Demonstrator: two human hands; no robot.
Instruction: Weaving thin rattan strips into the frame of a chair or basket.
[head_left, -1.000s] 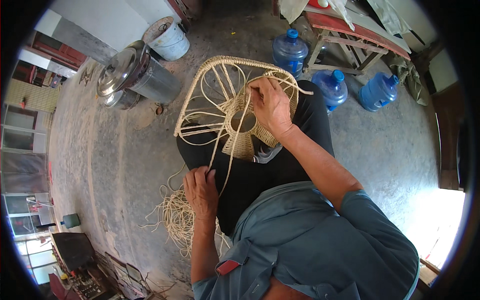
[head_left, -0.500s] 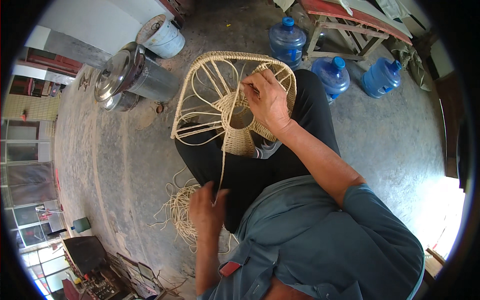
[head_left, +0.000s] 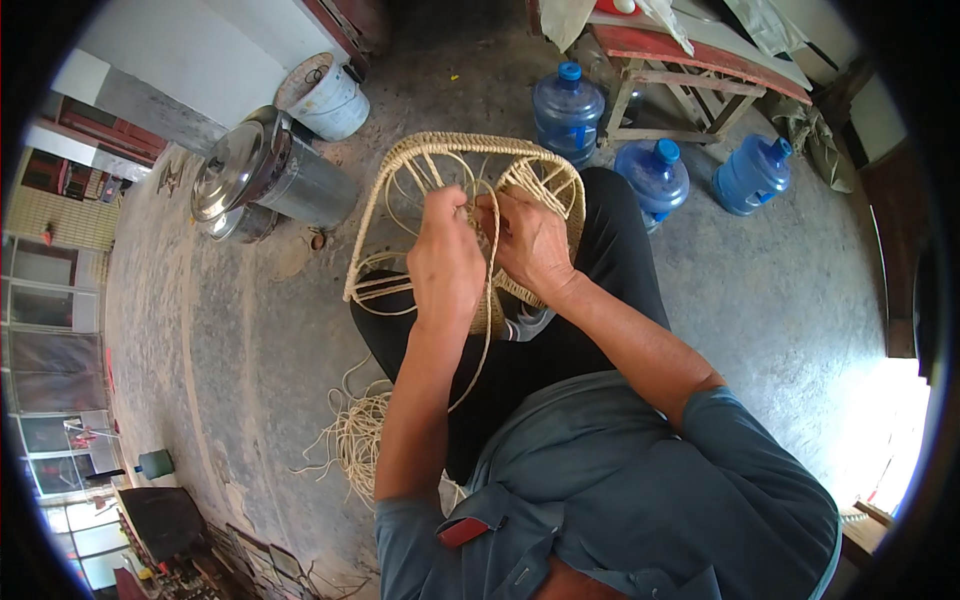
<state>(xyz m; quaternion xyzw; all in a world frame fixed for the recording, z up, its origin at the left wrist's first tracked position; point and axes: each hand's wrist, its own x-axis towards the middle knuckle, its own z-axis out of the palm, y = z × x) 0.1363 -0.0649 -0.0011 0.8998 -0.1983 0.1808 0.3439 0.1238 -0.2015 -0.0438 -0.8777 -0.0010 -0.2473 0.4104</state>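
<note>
So this is a part-woven cord frame [head_left: 455, 140], straw-coloured, sort of a rounded square, sitting across the lap's [head_left: 625, 245] far edge. Rim's wrapped snug, left side's just open strands with gaps, and the middle is mostly hidden. One loose cord [head_left: 489, 310] loops over it and droops back lapward. Matching cord tangle [head_left: 358, 435] sits messily on the floor [head_left: 250, 380], off the lap's left edge.

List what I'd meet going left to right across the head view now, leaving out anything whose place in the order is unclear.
Steel lid → cord heap → left hand → right hand → middle blue bottle → rightmost blue bottle.
</note>
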